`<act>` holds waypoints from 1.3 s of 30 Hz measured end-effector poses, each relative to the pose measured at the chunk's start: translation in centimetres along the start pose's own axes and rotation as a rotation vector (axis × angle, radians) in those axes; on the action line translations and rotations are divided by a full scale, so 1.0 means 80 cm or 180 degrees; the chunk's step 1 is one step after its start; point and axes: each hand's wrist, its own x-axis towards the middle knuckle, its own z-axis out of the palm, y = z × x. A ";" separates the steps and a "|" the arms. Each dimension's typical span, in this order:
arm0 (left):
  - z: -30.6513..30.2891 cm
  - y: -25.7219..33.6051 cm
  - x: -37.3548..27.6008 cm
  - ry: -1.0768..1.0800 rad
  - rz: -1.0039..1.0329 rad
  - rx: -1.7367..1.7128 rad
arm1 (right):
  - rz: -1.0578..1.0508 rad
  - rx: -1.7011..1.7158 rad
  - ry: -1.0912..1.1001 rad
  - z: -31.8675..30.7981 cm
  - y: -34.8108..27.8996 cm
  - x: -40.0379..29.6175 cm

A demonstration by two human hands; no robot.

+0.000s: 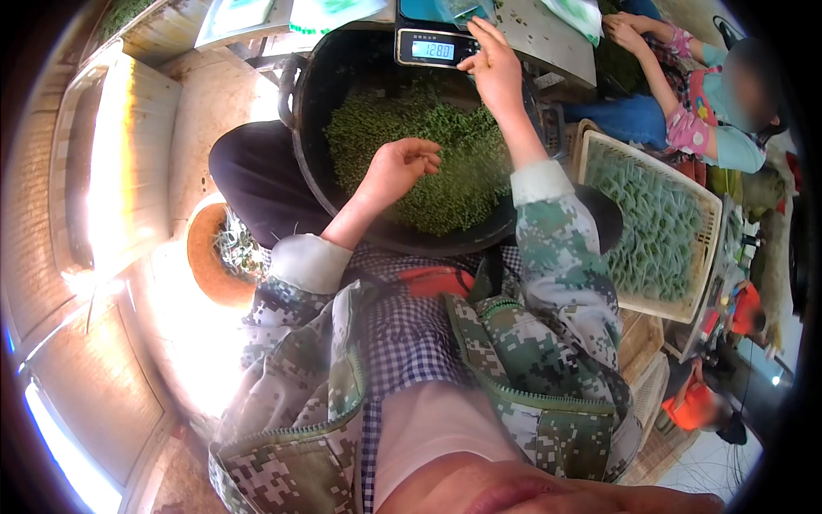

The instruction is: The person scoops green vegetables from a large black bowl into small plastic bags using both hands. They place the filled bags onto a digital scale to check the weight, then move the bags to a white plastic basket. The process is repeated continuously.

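Observation:
My left hand (406,168) hovers over a large black tub (302,164), its fingers loosely bent and nothing visible in them. Small green sprigs, perhaps a leafy spice or herb (443,186), fill much of the tub. My right hand (496,70) reaches over the far rim beside a digital scale (403,48) with a lit display. Its fingers are spread at the edge of a small clear plastic bag (463,9) on the scale's blue pan (417,9). Whether the fingertips touch the bag is hard to tell.
Plastic bags (334,14) lie on the table (559,54). A cream crate (703,257) at right holds many filled clear bags (642,225). An orange-brown bucket (202,257) stands at left. A co-worker (700,109) sits at upper right; other people appear further back.

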 end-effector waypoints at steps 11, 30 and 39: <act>-0.018 0.004 0.000 0.0159 0.0336 -0.0058 | 0.0856 0.0509 -0.2338 -0.035 -0.022 -0.103; -0.021 0.035 0.007 0.0314 0.1339 0.3025 | 0.0293 -0.0200 -0.0579 -0.032 -0.011 -0.033; -0.037 0.097 0.071 0.0544 0.1430 0.3364 | -0.0094 -0.1163 0.0107 0.031 0.001 0.018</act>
